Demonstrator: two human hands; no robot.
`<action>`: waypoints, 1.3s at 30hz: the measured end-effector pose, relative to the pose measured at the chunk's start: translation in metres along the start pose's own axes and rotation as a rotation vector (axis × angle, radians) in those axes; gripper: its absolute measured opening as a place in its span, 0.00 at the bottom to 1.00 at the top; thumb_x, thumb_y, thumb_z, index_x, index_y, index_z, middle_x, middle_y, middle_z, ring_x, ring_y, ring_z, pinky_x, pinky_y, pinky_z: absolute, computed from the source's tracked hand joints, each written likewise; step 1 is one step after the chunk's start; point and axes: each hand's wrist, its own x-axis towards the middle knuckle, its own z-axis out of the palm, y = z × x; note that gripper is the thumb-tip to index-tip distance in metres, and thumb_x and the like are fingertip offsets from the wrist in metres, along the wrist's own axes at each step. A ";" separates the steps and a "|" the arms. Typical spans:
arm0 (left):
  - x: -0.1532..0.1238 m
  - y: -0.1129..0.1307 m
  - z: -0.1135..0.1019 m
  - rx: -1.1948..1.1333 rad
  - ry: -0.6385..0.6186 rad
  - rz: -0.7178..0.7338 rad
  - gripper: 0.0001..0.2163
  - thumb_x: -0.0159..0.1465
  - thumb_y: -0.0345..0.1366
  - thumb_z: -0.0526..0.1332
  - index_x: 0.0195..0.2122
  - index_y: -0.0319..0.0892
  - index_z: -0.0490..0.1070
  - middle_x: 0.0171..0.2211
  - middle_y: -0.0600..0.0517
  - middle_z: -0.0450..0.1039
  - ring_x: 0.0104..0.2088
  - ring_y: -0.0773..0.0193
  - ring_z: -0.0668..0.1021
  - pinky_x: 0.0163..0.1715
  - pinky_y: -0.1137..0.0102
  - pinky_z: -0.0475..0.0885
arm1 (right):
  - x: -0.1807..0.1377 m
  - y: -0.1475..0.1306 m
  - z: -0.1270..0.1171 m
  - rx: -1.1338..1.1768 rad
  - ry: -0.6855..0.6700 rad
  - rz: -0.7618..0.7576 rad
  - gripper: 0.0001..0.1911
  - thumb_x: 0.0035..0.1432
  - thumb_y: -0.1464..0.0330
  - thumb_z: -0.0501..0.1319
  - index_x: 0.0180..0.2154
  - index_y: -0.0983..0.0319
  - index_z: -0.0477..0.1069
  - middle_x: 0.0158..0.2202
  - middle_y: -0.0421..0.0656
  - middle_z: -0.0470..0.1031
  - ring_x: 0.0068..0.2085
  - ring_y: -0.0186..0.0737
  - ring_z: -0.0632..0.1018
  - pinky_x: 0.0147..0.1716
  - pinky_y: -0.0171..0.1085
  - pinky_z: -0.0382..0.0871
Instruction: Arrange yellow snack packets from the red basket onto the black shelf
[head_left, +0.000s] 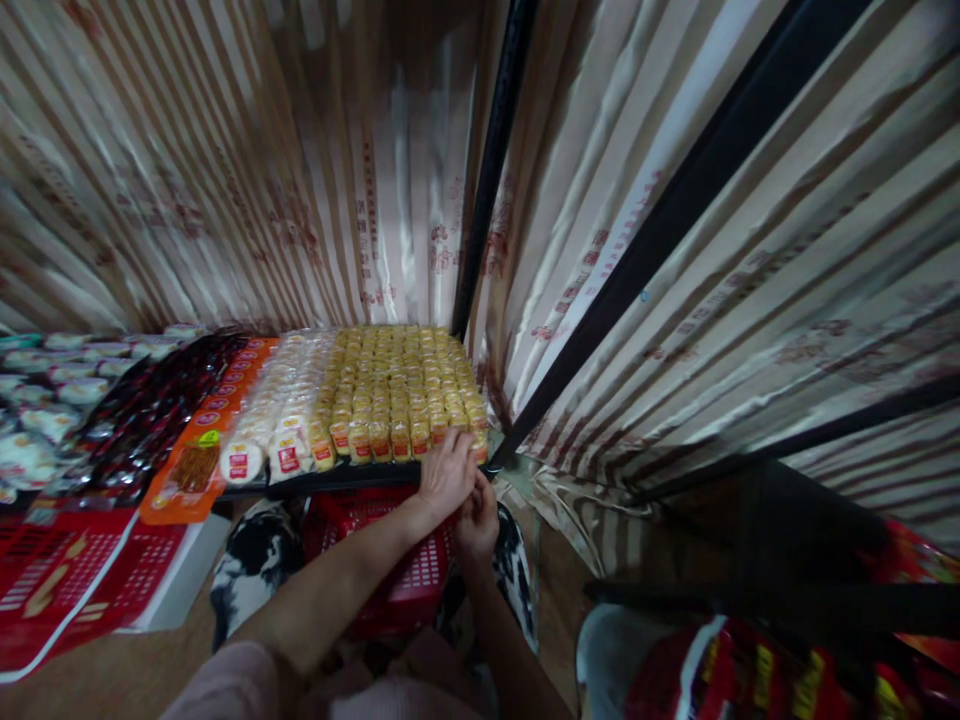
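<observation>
Rows of small wrapped yellow cakes (405,385) with red labels stand on the right end of a low dark shelf. My left hand (448,470) is at the front right corner of these rows, its bent fingers closed on a wrapped cake there. Just below it, my right hand (476,525) is raised to the shelf edge with curled fingers, close against the left hand. What the right fingers hold, if anything, is hidden. Left of the yellow cakes are white wrapped round cakes (285,420) with red labels.
An orange snack packet (191,465), dark glossy packets (157,410) and white wrapped pieces (52,400) lie farther left. Below the shelf sits a red basket (416,585) between my knees. Dark metal poles (600,330) and striped curtains (390,150) close in behind and to the right.
</observation>
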 end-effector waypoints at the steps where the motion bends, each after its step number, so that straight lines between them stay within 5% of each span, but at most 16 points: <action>1: -0.007 -0.005 -0.007 -0.027 0.034 -0.027 0.11 0.64 0.34 0.48 0.46 0.44 0.64 0.48 0.49 0.66 0.42 0.64 0.73 0.40 0.71 0.70 | -0.001 -0.003 0.000 -0.001 -0.007 0.015 0.20 0.58 0.64 0.50 0.51 0.64 0.61 0.46 0.52 0.71 0.40 0.40 0.76 0.42 0.44 0.72; 6: -0.056 -0.045 -0.039 -0.173 0.123 -0.060 0.09 0.64 0.33 0.49 0.43 0.43 0.65 0.43 0.49 0.68 0.45 0.65 0.72 0.44 0.71 0.70 | -0.016 -0.024 0.014 -0.041 -0.139 0.005 0.18 0.58 0.66 0.49 0.49 0.63 0.64 0.46 0.52 0.71 0.41 0.40 0.75 0.44 0.44 0.71; 13: -0.103 -0.104 -0.063 -0.151 0.246 -0.194 0.10 0.64 0.31 0.47 0.44 0.43 0.64 0.44 0.47 0.67 0.48 0.64 0.71 0.49 0.67 0.68 | -0.052 -0.047 0.069 -0.074 -0.479 0.044 0.19 0.56 0.71 0.51 0.50 0.63 0.65 0.46 0.50 0.71 0.40 0.40 0.77 0.41 0.41 0.73; 18: -0.094 -0.142 -0.078 -0.101 0.362 -0.349 0.16 0.63 0.31 0.48 0.53 0.39 0.57 0.50 0.44 0.65 0.51 0.61 0.69 0.51 0.64 0.67 | -0.059 -0.056 0.105 -0.021 -0.593 -0.052 0.20 0.56 0.73 0.49 0.50 0.62 0.65 0.47 0.50 0.71 0.39 0.38 0.77 0.39 0.38 0.74; 23: -0.076 -0.165 -0.082 -0.089 0.401 -0.352 0.17 0.63 0.31 0.49 0.54 0.37 0.58 0.49 0.42 0.66 0.51 0.58 0.70 0.50 0.61 0.67 | -0.048 -0.059 0.127 -0.060 -0.577 -0.240 0.22 0.56 0.74 0.47 0.52 0.64 0.64 0.47 0.51 0.70 0.42 0.38 0.76 0.43 0.39 0.73; 39: -0.060 -0.164 -0.071 -0.158 0.416 -0.304 0.15 0.62 0.29 0.49 0.51 0.38 0.61 0.47 0.43 0.68 0.48 0.58 0.71 0.48 0.61 0.68 | -0.029 -0.044 0.133 -0.196 -0.545 -0.312 0.27 0.55 0.75 0.45 0.56 0.64 0.60 0.48 0.51 0.70 0.42 0.38 0.75 0.46 0.39 0.70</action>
